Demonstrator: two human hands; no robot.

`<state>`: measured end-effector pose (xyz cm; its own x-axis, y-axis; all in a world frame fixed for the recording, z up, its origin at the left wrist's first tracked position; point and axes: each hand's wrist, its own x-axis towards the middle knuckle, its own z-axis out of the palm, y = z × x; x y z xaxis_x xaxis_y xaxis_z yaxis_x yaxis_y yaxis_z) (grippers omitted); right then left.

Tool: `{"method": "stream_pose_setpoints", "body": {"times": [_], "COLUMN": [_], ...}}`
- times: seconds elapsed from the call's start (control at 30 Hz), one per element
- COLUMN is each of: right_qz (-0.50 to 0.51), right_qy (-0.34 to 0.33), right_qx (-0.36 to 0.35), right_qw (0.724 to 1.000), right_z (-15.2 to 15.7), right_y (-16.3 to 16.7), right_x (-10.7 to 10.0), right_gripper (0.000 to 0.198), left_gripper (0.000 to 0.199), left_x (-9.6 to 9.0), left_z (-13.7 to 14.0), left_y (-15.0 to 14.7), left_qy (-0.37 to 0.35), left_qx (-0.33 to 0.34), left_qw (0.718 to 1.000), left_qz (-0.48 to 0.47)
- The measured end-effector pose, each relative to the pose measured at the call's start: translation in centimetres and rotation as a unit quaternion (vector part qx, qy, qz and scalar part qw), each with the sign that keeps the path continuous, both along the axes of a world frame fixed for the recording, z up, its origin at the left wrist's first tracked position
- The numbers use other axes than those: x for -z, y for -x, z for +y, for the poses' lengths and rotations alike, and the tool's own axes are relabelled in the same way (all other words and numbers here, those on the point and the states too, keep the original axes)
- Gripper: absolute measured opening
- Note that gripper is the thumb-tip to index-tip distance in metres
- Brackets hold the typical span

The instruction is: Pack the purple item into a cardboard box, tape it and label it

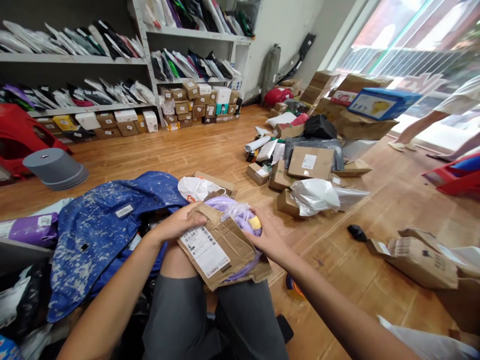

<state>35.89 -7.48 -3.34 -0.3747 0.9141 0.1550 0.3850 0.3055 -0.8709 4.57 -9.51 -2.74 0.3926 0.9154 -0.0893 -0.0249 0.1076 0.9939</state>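
A torn, crumpled cardboard package (240,245) with a white shipping label (205,251) rests across my knees. Purple material in clear plastic (230,207), with a yellow patch on its right end, bulges out of the package's far side; its kind I cannot make out. My left hand (183,220) grips the package's upper left edge, thumb on top. Around the right end of the purple bundle curls my right hand (264,232), beside the yellow patch. More purple shows at the package's lower right opening.
Left of my legs lies a blue sack (108,225) over other parcels. A pile of boxes and bags (311,162) covers the floor ahead right. Shelves (75,58) hold many packets. A grey stool (55,167) stands left; a person's legs (423,122) show far right.
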Motion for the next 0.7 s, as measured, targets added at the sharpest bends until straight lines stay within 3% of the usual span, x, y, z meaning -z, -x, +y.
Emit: {"method": "stream_pose_setpoints", "body": {"times": [0.2, 0.33, 0.53, 0.7], "right_qz": [-0.026, -0.015, 0.019, 0.067], "right_qy": [-0.036, -0.072, -0.109, -0.149], "right_qx": [-0.017, 0.001, 0.028, 0.053], "right_qw": [0.999, 0.997, 0.994, 0.985], "right_z": [-1.2, -1.9, -2.5, -2.1], "right_y": [0.9, 1.7, 3.1, 1.9], "right_x": [-1.9, -3.5, -5.3, -5.4], "right_gripper": [0.068, 0.065, 0.065, 0.066], "left_gripper": [0.102, 0.12, 0.12, 0.125], "left_x": [0.4, 0.6, -0.5, -0.8], "left_z": [-1.1, -1.9, -3.5, -4.0], "left_y": [0.8, 1.7, 2.2, 3.1], "left_qy": [0.001, -0.022, -0.13, -0.147], "left_qx": [-0.01, -0.054, -0.077, -0.113], "left_qw": [0.999, 0.995, 0.979, 0.972], "left_qz": [0.034, 0.085, 0.139, 0.147]}}
